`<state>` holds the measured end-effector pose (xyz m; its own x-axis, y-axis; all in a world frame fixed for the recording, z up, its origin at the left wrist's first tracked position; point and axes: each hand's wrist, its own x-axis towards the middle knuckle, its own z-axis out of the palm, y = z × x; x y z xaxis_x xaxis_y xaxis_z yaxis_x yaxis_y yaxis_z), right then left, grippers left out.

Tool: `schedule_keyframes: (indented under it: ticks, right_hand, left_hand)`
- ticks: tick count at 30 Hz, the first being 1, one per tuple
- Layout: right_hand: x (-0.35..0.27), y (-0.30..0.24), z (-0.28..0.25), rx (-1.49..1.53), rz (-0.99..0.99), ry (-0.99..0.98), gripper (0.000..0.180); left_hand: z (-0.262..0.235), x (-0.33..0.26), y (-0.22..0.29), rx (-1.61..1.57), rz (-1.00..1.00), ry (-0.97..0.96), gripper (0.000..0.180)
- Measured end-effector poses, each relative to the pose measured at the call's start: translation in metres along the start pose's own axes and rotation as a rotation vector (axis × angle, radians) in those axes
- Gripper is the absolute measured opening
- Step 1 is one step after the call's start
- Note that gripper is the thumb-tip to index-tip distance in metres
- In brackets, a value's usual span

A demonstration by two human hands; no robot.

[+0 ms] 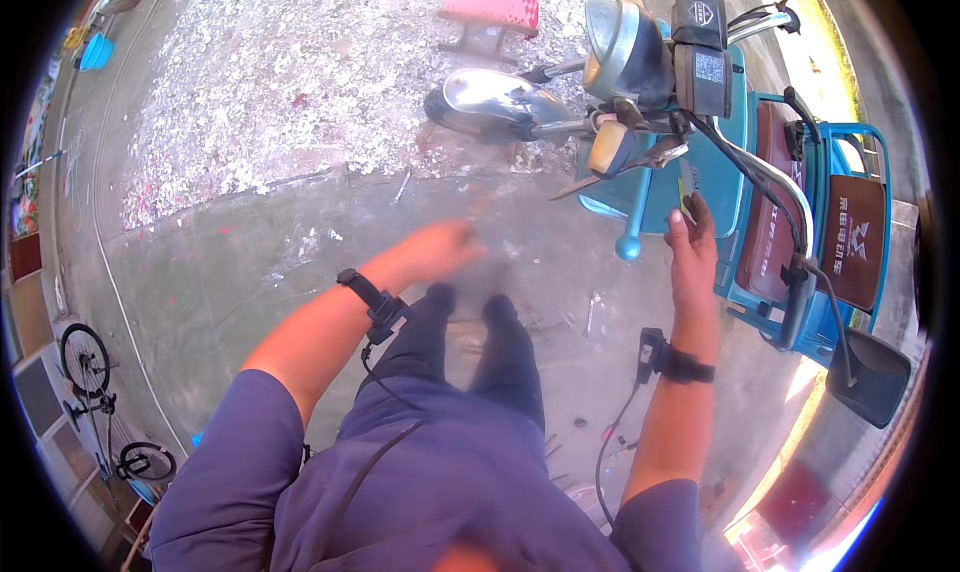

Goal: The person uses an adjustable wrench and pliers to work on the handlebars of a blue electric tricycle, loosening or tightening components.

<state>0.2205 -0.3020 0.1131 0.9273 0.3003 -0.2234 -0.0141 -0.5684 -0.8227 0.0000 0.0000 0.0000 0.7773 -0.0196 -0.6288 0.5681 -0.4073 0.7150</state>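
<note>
Teal vehicle (722, 200) by right hand (692, 244), contact unclear; left hand (445, 252) blurry.

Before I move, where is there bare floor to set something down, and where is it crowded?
Barest is the grey floor left of the left forearm, below the white scraps; specks dot it. It's crowded around the right hand, beside the blue vehicle.

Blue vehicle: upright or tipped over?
Upright: seen from above, the blue vehicle has its headlight on top and its front fender lower down.
</note>
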Motion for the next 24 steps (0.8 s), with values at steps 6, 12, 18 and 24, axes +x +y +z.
schedule_keyframes:
  ticks: [6,12,18,24]
  right_hand:
    - [0.062,-0.002,0.03,0.231,0.033,0.122,0.071]
    - [0.112,0.013,0.033,0.456,0.033,0.133,0.062]
    - [0.126,0.027,0.036,0.607,0.052,0.008,0.048]
    - [0.126,0.037,0.032,0.594,-0.026,0.03,0.052]
  left_hand:
    - [0.014,0.053,0.071,0.136,0.207,0.162,0.056]
    - [0.042,0.11,0.101,0.08,0.342,0.305,0.059]
    - [0.062,0.161,0.121,0.012,0.213,0.295,0.047]
    - [0.1,0.209,0.109,-0.131,0.079,0.369,0.035]
